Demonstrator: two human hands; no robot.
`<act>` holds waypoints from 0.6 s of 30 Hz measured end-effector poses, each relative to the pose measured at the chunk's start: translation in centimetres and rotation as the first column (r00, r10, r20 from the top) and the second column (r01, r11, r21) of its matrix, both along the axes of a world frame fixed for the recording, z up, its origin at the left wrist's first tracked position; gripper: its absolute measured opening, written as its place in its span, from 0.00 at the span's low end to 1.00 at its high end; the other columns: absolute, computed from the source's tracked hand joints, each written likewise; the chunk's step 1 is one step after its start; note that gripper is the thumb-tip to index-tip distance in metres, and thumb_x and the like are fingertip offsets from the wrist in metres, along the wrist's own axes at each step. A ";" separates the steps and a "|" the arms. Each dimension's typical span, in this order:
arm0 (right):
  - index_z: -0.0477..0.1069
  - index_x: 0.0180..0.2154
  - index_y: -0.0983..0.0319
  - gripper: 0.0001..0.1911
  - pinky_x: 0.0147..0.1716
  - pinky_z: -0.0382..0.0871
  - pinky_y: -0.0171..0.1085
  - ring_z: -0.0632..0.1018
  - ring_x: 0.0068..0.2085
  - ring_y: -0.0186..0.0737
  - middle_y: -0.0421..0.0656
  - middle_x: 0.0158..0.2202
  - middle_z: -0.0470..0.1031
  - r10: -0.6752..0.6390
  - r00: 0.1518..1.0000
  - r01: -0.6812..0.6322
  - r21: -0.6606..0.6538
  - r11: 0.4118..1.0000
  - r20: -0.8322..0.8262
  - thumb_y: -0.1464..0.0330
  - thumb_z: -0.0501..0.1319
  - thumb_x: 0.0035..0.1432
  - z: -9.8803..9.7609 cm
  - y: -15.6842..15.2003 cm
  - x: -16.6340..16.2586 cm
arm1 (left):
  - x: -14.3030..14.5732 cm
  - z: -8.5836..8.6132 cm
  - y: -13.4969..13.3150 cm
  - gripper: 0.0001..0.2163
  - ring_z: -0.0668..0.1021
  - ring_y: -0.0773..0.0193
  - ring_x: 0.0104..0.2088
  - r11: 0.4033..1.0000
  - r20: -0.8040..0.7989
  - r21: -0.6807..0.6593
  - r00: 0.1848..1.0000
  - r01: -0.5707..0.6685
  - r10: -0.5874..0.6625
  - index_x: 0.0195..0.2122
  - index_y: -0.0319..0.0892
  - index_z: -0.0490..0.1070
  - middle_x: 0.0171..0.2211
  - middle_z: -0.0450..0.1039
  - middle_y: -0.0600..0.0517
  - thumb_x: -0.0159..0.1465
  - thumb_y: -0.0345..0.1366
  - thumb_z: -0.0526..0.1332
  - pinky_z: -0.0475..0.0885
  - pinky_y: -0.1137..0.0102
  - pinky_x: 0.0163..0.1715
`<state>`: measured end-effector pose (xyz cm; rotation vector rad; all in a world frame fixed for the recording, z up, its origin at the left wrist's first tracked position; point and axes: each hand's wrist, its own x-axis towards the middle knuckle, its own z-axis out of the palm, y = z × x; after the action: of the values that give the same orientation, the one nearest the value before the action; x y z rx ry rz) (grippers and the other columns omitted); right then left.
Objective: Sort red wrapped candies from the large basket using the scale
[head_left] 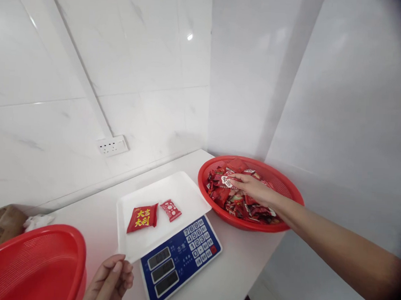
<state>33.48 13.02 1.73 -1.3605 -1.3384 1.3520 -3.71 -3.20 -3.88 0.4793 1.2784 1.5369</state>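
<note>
Left hand (113, 278), curled, thumb against forefinger; near basket (37, 266) alongside.
On the worktop (213, 277), a large packet (142, 218) and a small packet (171, 210) are carried on the tray (181, 185) of the scale (180, 259); beyond, a white-marked packet (225, 182) is touched by the right hand (250, 188) in the far basket (283, 184); whether gripped cannot be told.
</note>
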 end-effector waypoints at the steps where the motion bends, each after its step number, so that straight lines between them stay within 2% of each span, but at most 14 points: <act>1: 0.69 0.43 0.61 0.11 0.24 0.69 0.31 0.75 0.27 0.34 0.41 0.30 0.75 0.019 1.000 -0.019 0.008 1.000 0.009 0.67 0.58 0.57 0.1 -0.2 -0.4 | 0.5 0.3 -0.2 0.20 0.75 0.65 0.24 1.000 -0.030 0.027 1.000 -0.005 0.006 0.28 0.42 0.73 0.23 0.74 0.53 0.35 0.42 0.74 0.73 0.72 0.25; 4: 0.69 0.40 0.60 0.10 0.20 0.64 0.30 0.72 0.22 0.32 0.38 0.24 0.73 0.112 0.991 -0.116 0.057 0.992 0.079 0.63 0.55 0.59 0.5 -0.8 -2.9 | 2.1 1.2 -0.6 0.18 0.74 0.66 0.26 0.996 -0.207 0.086 0.978 -0.018 0.035 0.30 0.42 0.72 0.23 0.73 0.54 0.42 0.47 0.71 0.71 0.73 0.29; 7: 0.70 0.40 0.62 0.13 0.19 0.62 0.30 0.70 0.20 0.31 0.38 0.22 0.71 0.244 0.954 -0.264 0.098 0.960 0.174 0.61 0.53 0.60 0.7 -1.5 -6.5 | 3.2 1.9 -1.0 0.15 0.73 0.66 0.29 0.996 -0.434 0.090 0.900 0.009 0.031 0.32 0.42 0.71 0.25 0.72 0.54 0.51 0.49 0.65 0.69 0.72 0.33; 9: 0.66 0.47 0.63 0.18 0.21 0.64 0.31 0.71 0.23 0.32 0.41 0.27 0.74 0.309 0.935 -0.327 0.091 0.941 0.172 0.61 0.51 0.61 0.7 -1.7 -8.7 | 3.3 2.1 -1.3 0.15 0.73 0.65 0.30 0.995 -0.517 0.098 0.855 0.019 0.035 0.33 0.42 0.71 0.26 0.72 0.53 0.53 0.48 0.63 0.69 0.71 0.34; 11: 0.57 0.57 0.65 0.25 0.22 0.66 0.32 0.74 0.27 0.35 0.47 0.35 0.76 0.325 0.926 -0.345 0.080 0.935 0.193 0.59 0.48 0.62 0.6 -1.6 -10.2 | 3.0 2.1 -1.8 0.15 0.73 0.64 0.31 0.994 -0.555 0.105 0.830 0.008 0.052 0.34 0.42 0.70 0.28 0.72 0.52 0.54 0.49 0.63 0.69 0.70 0.35; 13: 0.48 0.62 0.65 0.30 0.26 0.69 0.35 0.76 0.30 0.39 0.50 0.42 0.76 0.303 0.894 -0.352 0.100 0.931 0.329 0.58 0.47 0.62 0.5 -1.4 -10.6 | 2.4 1.9 -2.5 0.16 0.74 0.64 0.32 0.995 -0.581 0.094 0.811 -0.017 0.069 0.35 0.42 0.70 0.29 0.72 0.52 0.54 0.49 0.63 0.70 0.69 0.36; 15: 0.49 0.62 0.64 0.30 0.34 0.70 0.39 0.77 0.36 0.44 0.50 0.45 0.75 0.212 0.790 -0.373 0.175 0.911 0.576 0.60 0.48 0.62 0.5 -1.1 -10.0 | 1.6 1.6 -3.2 0.16 0.74 0.63 0.33 0.996 -0.601 0.074 0.795 -0.051 0.085 0.36 0.42 0.70 0.31 0.72 0.51 0.55 0.48 0.62 0.71 0.67 0.37; 18: 0.61 0.56 0.62 0.23 0.45 0.66 0.45 0.74 0.47 0.51 0.50 0.48 0.74 0.077 0.586 -0.444 0.240 0.863 0.806 0.66 0.50 0.60 0.4 -0.5 -7.7 | 0.2 1.0 -4.1 0.16 0.75 0.61 0.34 0.992 -0.600 0.055 0.790 -0.115 0.125 0.38 0.42 0.69 0.32 0.72 0.50 0.55 0.48 0.62 0.71 0.65 0.37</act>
<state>25.82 12.51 2.17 -1.5213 -2.3541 0.5081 -3.50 -7.29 -2.89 0.9734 1.8136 1.5542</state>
